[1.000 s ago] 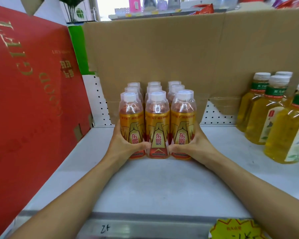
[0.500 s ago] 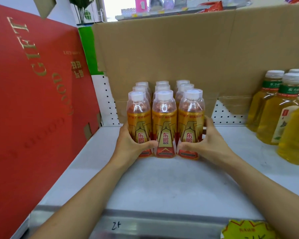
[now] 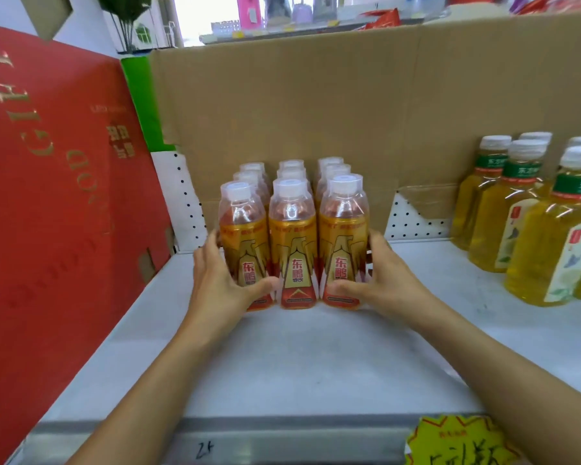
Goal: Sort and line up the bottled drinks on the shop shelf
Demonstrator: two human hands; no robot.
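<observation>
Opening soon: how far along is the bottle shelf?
Done: the orange bottles stand in three straight rows before the cardboard. In hand: the left hand and right hand cup that block's front corners, squaring it. Left: the yellow bottles at the right look staggered, untouched.

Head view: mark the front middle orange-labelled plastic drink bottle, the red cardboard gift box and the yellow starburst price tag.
front middle orange-labelled plastic drink bottle (image 3: pixel 294 250), head view, its label.
red cardboard gift box (image 3: pixel 47 213), head view, broad side face.
yellow starburst price tag (image 3: pixel 460 443), head view, its middle.
</observation>
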